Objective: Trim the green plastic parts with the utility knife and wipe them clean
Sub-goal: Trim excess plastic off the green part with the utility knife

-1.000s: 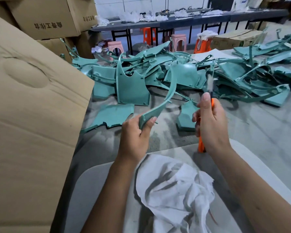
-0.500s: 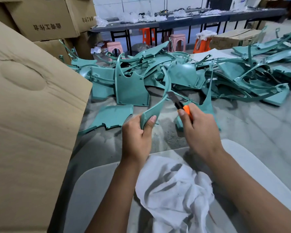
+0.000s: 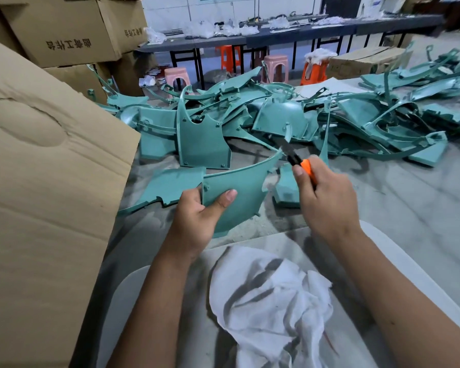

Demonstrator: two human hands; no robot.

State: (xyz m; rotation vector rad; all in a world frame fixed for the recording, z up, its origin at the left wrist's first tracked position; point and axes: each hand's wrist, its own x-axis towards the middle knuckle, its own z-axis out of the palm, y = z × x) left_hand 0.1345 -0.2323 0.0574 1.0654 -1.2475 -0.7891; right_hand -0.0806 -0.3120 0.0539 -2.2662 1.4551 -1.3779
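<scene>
Blocked along the left of the frame by a leaning cardboard sheet [image 3: 45, 197]; walled off across the upper middle by a tangled heap of green plastic parts [image 3: 290, 120]. Open grey tabletop [image 3: 409, 208] at right centre, passable. Lower middle taken by a crumpled white rag [image 3: 268, 296]. Narrow gap between sheet and heap at left centre

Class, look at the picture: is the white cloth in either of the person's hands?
No. The white cloth lies loose below both wrists, while the left hand holds a green part and the right hand the utility knife.
</scene>
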